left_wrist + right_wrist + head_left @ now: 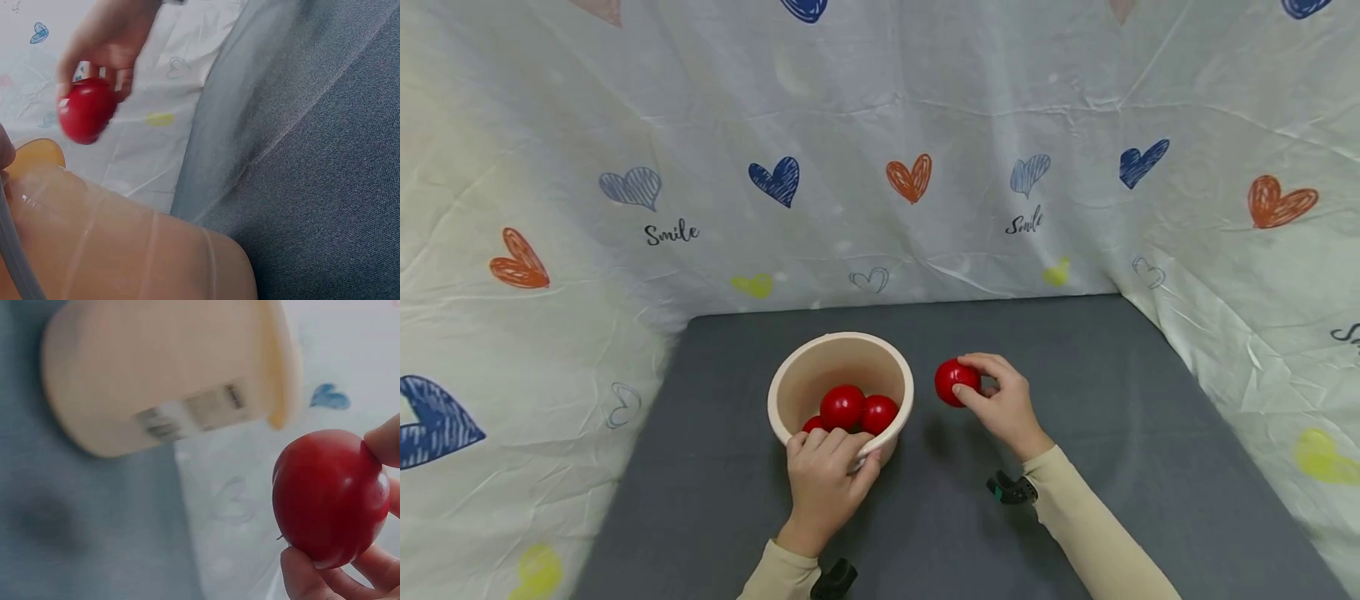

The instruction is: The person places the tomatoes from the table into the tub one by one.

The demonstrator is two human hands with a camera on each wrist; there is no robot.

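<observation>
A glossy red round fruit (953, 382), its exact kind unclear, is pinched between the thumb and fingers of my right hand (1006, 406). The right wrist view shows that fruit (328, 497) close up, slightly egg-shaped. It hangs above the table, just right of a cream plastic bucket (808, 375). Inside the bucket lie several similar red fruits (842, 406), partly hidden by the front rim. My left hand (825, 483) grips that near rim, fingers over the edge and thumb at its right. The bucket tilts toward me.
A dark grey cloth covers the table (1112, 400). White fabric (842, 250) printed with hearts hangs behind it and along both sides. The bucket's side carries a printed label (194, 412), blurred in the right wrist view.
</observation>
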